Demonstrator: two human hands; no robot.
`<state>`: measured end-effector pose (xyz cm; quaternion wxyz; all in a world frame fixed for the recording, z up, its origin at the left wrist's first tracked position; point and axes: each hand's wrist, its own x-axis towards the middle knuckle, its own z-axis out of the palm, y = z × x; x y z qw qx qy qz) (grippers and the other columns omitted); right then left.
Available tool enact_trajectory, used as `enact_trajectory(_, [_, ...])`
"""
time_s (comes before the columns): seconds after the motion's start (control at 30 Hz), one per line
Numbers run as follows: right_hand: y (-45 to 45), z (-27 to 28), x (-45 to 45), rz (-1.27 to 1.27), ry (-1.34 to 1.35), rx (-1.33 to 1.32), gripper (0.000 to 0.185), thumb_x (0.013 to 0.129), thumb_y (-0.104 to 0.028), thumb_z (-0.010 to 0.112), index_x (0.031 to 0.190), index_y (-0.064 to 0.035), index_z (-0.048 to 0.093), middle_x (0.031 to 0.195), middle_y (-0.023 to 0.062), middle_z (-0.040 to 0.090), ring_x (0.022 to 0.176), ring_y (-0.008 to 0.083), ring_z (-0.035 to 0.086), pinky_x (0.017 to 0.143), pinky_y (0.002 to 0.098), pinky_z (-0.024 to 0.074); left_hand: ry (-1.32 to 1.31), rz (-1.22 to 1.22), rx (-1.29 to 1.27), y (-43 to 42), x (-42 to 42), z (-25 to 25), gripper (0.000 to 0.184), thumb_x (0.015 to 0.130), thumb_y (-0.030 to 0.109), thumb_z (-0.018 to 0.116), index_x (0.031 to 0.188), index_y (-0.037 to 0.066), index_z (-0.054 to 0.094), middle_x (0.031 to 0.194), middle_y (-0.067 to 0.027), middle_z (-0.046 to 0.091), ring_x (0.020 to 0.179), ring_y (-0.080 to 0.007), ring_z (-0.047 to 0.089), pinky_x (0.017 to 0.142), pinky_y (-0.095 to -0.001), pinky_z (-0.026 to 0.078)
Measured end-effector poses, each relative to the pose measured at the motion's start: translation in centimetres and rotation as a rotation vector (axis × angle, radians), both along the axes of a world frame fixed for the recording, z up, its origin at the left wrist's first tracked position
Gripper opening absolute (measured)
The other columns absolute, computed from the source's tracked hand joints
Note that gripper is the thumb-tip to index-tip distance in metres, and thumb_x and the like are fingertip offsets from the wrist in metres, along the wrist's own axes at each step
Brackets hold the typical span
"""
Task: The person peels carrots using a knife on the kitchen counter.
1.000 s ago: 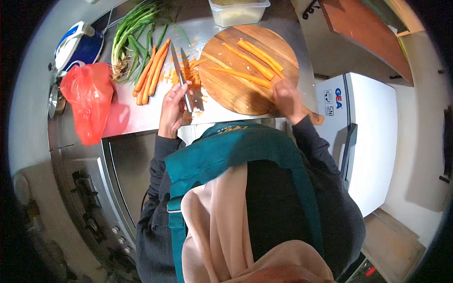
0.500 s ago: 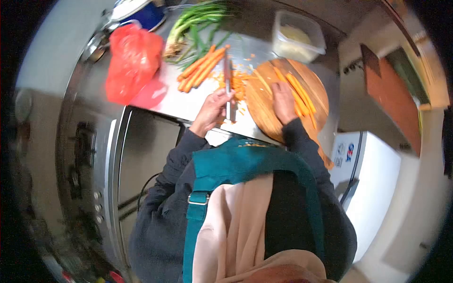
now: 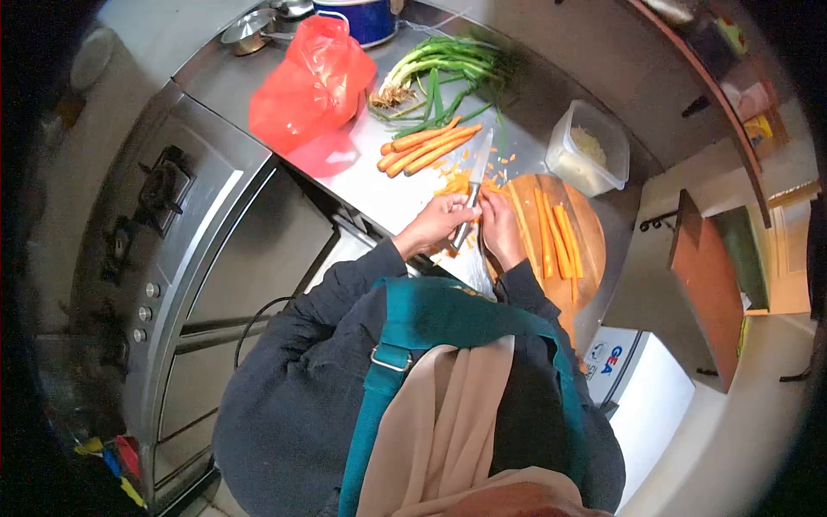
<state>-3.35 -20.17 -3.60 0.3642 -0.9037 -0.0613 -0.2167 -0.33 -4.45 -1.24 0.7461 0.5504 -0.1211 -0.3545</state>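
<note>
A knife with a dark handle points away from me over the counter, and my left hand is closed on its handle. Close beside it, my right hand has its fingers bent together near the handle, at the board's left edge; what they hold, if anything, is hidden. Long peeled carrots lie on the round wooden cutting board. Orange peelings are scattered around the blade. Several unpeeled carrots are piled left of the knife.
Spring onions lie behind the carrots. A red plastic bag stands at left, near a blue pot and a metal pan. A clear plastic tub with pale contents sits behind the board. The stove is far left.
My right hand has left the carrots on the board and moved left, up to the knife. My left hand still holds the knife, which is now tilted. The view has shifted.
</note>
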Motion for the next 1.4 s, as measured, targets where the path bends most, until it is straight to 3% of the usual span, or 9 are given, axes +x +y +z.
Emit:
enact_trajectory(0.07, [0.3,2.2,1.5,0.043,0.386,1.208,0.029,0.092,-0.024,0.044,0.108,-0.0004,0.051,0.083,0.0071,0.057,0.073,0.01,0.057,0.062,0.0231,0.0478,-0.249,-0.023,0.201,0.3,0.2,1.4,0.018,0.086,0.02,0.057,0.092,0.004,0.059,0.07,0.0039,0.056,0.054,-0.0021,0.046,0.046,-0.0179,0.036])
enact_trajectory(0.13, [0.5,6.1,2.2,0.072,0.471,1.413,0.022,0.09,-0.019,0.048,0.105,-0.0023,0.05,0.078,0.0062,0.056,0.068,0.0104,0.056,0.058,0.0217,0.0477,-0.381,-0.035,0.221,-0.6,1.4,-0.5,0.02,0.086,0.022,0.057,0.092,0.003,0.059,0.066,0.0042,0.054,0.051,-0.002,0.043,0.046,-0.0184,0.035])
enact_trajectory(0.33, [-1.6,2.5,5.8,0.092,0.405,1.208,0.01,0.087,-0.013,0.052,0.09,-0.0057,0.046,0.066,0.0024,0.049,0.046,0.0108,0.048,0.04,0.0223,0.0431,-0.608,-0.302,0.294,0.3,5.9,2.7,0.035,0.086,0.034,0.052,0.076,0.001,0.06,0.061,-0.0009,0.055,0.056,-0.0106,0.051,0.052,-0.03,0.042])
enact_trajectory(0.47, [-1.5,4.8,5.9,-0.004,0.53,1.403,0.021,0.091,-0.022,0.047,0.107,-0.0089,0.047,0.067,0.0034,0.049,0.043,0.0084,0.04,0.037,0.0203,0.037,-1.369,0.345,0.987,2.9,14.2,0.6,0.025,0.074,0.023,0.058,0.082,-0.001,0.058,0.081,-0.0192,0.061,0.079,-0.0366,0.058,0.067,-0.0445,0.046])
enact_trajectory(0.73, [-2.1,6.7,4.7,0.298,0.601,1.369,0.049,0.093,-0.046,0.032,0.12,-0.0068,0.044,0.059,0.001,0.047,0.037,0.0041,0.03,0.031,0.018,0.0254,-1.09,-0.085,1.092,4.5,17.8,0.0,0.021,0.07,0.021,0.063,0.084,0.005,0.06,0.081,-0.0173,0.061,0.078,-0.029,0.06,0.064,-0.0379,0.046])
enact_trajectory(0.8, [-2.0,7.4,4.2,0.174,0.627,1.236,0.048,0.093,-0.045,0.032,0.117,-0.0066,0.048,0.058,-0.0003,0.046,0.037,0.004,0.03,0.032,0.0183,0.0256,-0.98,-0.078,0.838,5.3,17.5,1.0,0.022,0.079,0.021,0.054,0.087,0.001,0.06,0.075,-0.018,0.061,0.072,-0.028,0.061,0.065,-0.0377,0.046])
enact_trajectory(0.87, [-1.5,8.3,4.1,0.13,0.545,1.234,0.044,0.093,-0.042,0.034,0.115,-0.0072,0.05,0.057,-0.0019,0.044,0.038,0.0033,0.029,0.032,0.0181,0.0253,-0.74,-0.12,0.472,6.3,15.5,2.2,0.022,0.083,0.019,0.055,0.095,0.002,0.059,0.075,-0.0028,0.058,0.067,-0.0099,0.054,0.058,-0.0249,0.044])
enact_trajectory(1.03, [-0.9,10.4,3.7,0.245,0.451,1.069,0.04,0.092,-0.038,0.042,0.118,-0.0092,0.048,0.055,-0.0046,0.04,0.039,0.0016,0.031,0.033,0.0165,0.0239,-0.181,-0.204,0.045,6.8,11.1,2.2,0.02,0.087,0.016,0.053,0.101,0.003,0.058,0.086,-0.0017,0.06,0.069,-0.0065,0.056,0.063,-0.0192,0.047])
enact_trajectory(1.4, [1.3,7.7,3.9,0.06,0.528,1.195,0.035,0.089,-0.045,0.045,0.082,-0.0102,0.047,0.052,-0.002,0.043,0.034,0.0034,0.032,0.029,0.0177,0.0243,-0.023,-0.109,-0.094,6.9,5.1,2.8,0.023,0.086,0.019,0.055,0.099,0.001,0.056,0.076,-0.0016,0.056,0.058,-0.0028,0.053,0.046,-0.0133,0.044])
